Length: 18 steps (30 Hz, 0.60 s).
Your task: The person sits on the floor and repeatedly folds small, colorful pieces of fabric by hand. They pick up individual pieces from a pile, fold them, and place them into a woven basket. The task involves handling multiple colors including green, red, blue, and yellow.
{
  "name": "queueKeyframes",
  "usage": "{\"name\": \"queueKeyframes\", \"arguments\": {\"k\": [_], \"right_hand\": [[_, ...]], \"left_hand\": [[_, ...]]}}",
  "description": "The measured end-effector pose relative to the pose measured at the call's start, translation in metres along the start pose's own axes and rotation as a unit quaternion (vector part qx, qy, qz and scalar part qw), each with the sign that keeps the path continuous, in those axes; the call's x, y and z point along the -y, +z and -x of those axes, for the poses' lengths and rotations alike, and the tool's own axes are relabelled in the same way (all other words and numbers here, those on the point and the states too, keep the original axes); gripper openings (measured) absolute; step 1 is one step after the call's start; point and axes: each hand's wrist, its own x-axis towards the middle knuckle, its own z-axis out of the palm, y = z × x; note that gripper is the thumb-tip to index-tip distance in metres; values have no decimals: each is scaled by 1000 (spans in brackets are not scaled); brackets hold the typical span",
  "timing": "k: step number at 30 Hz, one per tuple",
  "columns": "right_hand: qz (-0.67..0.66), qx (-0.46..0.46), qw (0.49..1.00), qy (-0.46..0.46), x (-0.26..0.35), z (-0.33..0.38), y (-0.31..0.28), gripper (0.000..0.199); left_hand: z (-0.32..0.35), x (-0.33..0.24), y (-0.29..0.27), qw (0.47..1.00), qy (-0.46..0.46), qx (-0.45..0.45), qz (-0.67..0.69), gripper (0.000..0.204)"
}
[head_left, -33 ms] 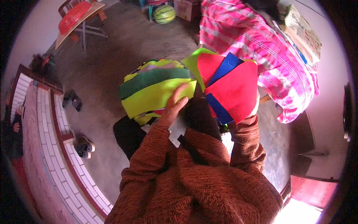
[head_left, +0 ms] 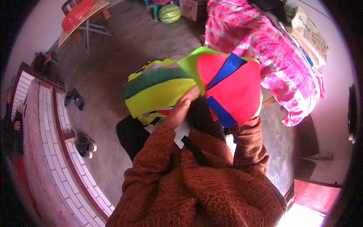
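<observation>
I'm in what looks like a home: a pink checked cloth (head_left: 261, 56) draped ahead to my right, shoes (head_left: 86, 146) and a watermelon (head_left: 169, 14) on the grey floor (head_left: 102, 128), a red basin (head_left: 78, 15) on a wooden surface (head_left: 64, 37).

Grey floor (head_left: 100, 113), pale wall (head_left: 334, 102), bright light (head_left: 302, 216) at lower right

The left cloths (head_left: 153, 100) were yellow-green and dark green, the right cloths (head_left: 238, 92) red, blue and lime. The sweater (head_left: 227, 189) was rust-brown, the sheet (head_left: 261, 41) pink with white bands, the melon (head_left: 169, 14) green with darker stripes.
</observation>
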Motion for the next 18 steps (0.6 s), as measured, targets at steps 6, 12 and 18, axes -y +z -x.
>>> {"name": "queueKeyframes", "arguments": {"k": [6, 12, 18], "right_hand": [[231, -196, 953, -5, 4, 21, -88, 32], [554, -294, 776, -69, 13, 77, -153, 33], [715, -236, 611, -245, 16, 80, -135, 34]], "left_hand": [[32, 38, -1, 862, -83, 160, 473, 49], [49, 73, 4, 949, -207, -8, 239, 46], [45, 74, 0, 956, -195, -13, 218, 44]]}}
